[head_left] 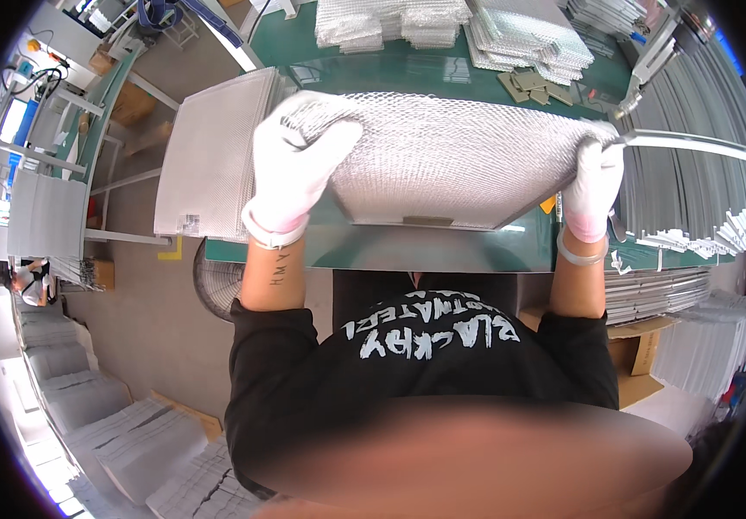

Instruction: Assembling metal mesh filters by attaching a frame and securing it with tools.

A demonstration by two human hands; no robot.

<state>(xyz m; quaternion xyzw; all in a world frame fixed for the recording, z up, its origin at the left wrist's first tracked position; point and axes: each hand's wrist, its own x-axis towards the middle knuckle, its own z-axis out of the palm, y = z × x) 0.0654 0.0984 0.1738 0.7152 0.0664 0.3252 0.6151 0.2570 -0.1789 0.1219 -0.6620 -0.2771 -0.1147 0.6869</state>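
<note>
A silver expanded-metal mesh panel (459, 156) stands tilted over the green table, its lower edge near the table's front. My left hand (291, 164), in a white glove, is closed round the panel's upper left corner, fingers over the top edge. With the other white glove, my right hand (596, 177) grips the panel's right end near its top corner. A long bright metal strip (697, 145) runs off to the right from beside that hand; whether the hand also holds it, I cannot tell. A small tan patch (427, 221) shows at the panel's lower edge.
Stacked mesh sheets (209, 164) lie left of the panel. More mesh piles (529, 39) and small olive-green plates (533, 87) are at the table's back. Long grey strips (693, 112) fill the right side. A fan (217, 285) stands below left; another person (31, 281) is far left.
</note>
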